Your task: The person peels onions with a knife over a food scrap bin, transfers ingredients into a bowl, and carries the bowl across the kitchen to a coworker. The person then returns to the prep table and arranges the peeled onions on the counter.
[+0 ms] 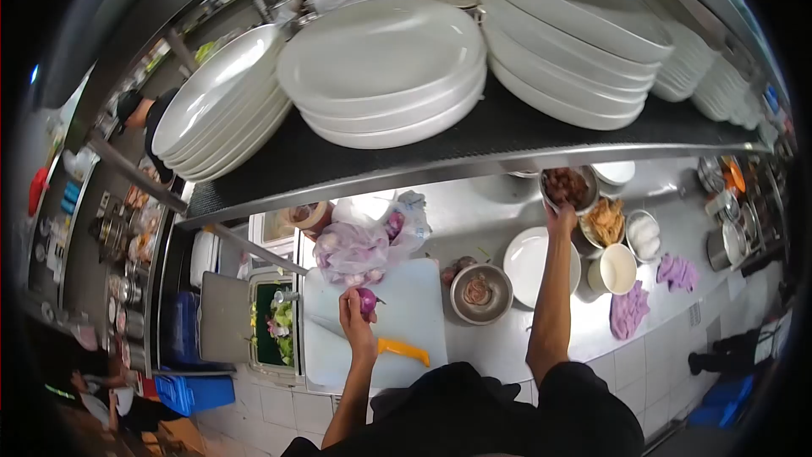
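Note:
In my left hand [359,330] is a purple onion [367,300], held by the fingers above a pale cutting board [423,305]. A knife with a yellow handle [404,350] lies on the board, its blade partly under that hand. My right hand [560,218] reaches far forward and grips the near rim of a metal bowl [594,195] filled with dark reddish-brown pieces [565,187]. A plastic bag of onions [351,251] rests at the board's far edge. Between my arms stands a steel bowl [505,288] with sliced onion in it; a few small onions [461,267] sit beside it.
Overhead, a shelf [406,173] carries stacked white plates [381,51]. Near my right arm are a white plate [524,262], a tan-filled bowl [605,222], a bowl of eggs [644,237], a white tub [612,269] and purple cloths [630,311]. A bin of scraps [275,322] stands left.

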`<state>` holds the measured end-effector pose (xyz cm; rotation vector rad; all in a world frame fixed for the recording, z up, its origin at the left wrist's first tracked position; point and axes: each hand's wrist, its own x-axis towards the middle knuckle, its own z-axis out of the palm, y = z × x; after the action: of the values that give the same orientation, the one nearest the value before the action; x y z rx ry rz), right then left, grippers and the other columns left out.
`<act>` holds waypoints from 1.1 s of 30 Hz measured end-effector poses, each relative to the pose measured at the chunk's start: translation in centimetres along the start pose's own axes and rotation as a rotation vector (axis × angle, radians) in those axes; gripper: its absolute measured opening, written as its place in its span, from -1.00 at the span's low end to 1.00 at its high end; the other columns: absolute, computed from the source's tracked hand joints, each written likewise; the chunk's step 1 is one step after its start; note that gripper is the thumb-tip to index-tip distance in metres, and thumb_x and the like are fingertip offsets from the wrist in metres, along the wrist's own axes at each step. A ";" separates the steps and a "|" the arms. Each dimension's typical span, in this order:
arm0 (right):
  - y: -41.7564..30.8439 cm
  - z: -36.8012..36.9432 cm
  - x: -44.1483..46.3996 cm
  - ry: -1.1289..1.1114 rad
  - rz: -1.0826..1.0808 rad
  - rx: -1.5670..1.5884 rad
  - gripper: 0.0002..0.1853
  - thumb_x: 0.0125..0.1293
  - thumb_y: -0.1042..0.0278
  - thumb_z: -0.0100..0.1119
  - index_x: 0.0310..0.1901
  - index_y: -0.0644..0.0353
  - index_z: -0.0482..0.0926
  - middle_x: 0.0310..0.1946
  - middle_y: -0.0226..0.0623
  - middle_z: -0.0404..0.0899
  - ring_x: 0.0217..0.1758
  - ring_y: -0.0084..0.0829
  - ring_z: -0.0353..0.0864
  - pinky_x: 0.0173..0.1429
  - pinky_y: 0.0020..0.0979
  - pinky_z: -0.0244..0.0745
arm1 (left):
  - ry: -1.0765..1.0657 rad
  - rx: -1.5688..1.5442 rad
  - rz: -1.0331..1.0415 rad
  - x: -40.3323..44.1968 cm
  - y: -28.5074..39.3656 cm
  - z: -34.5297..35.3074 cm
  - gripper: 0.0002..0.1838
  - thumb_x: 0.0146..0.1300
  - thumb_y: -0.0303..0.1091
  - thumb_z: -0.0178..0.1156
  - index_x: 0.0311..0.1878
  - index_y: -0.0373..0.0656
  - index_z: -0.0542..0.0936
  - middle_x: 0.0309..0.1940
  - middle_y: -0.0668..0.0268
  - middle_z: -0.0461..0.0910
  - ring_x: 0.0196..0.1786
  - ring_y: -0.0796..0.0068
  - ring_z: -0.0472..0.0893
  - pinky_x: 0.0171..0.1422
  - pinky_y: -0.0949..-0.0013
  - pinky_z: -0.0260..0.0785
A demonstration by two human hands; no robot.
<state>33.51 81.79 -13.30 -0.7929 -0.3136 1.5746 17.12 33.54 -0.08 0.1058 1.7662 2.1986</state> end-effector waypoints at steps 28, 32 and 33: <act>21.1 20.3 -6.3 -0.869 0.466 -0.444 -0.58 0.35 0.20 0.17 0.13 0.28 0.44 0.00 -0.09 0.55 -0.17 -0.12 0.70 -0.19 -0.12 0.68 | 0.326 -0.049 0.072 -3.8 1.3 -7.7 -0.62 0.53 -0.03 -0.10 0.11 -0.14 0.45 -0.24 0.35 0.44 -0.31 0.59 0.41 -0.31 0.54 0.23; 5.2 14.9 -17.5 -1.198 0.330 -1.004 -0.59 0.21 0.42 0.08 0.11 0.32 0.52 -0.09 -0.17 0.66 -0.27 -0.29 0.74 -0.25 -0.38 0.64 | 0.252 -0.048 0.013 -2.2 0.3 -7.6 -0.62 0.52 -0.04 -0.08 0.09 -0.16 0.46 -0.26 0.34 0.45 -0.35 0.60 0.37 -0.31 0.52 0.21; 1.1 13.8 -21.6 -1.397 0.300 -1.078 -0.58 0.16 0.39 0.05 0.08 0.25 0.56 -0.14 -0.31 0.69 -0.38 -0.41 0.73 -0.32 -0.45 0.58 | 0.185 -0.048 -0.023 -1.3 -0.4 -7.5 -0.62 0.51 -0.03 -0.06 0.08 -0.15 0.47 -0.27 0.34 0.45 -0.35 0.60 0.37 -0.32 0.53 0.20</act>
<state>23.32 64.37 2.55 -0.3341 -2.2557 1.9949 16.52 26.17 -2.07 -0.1325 1.7967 2.2977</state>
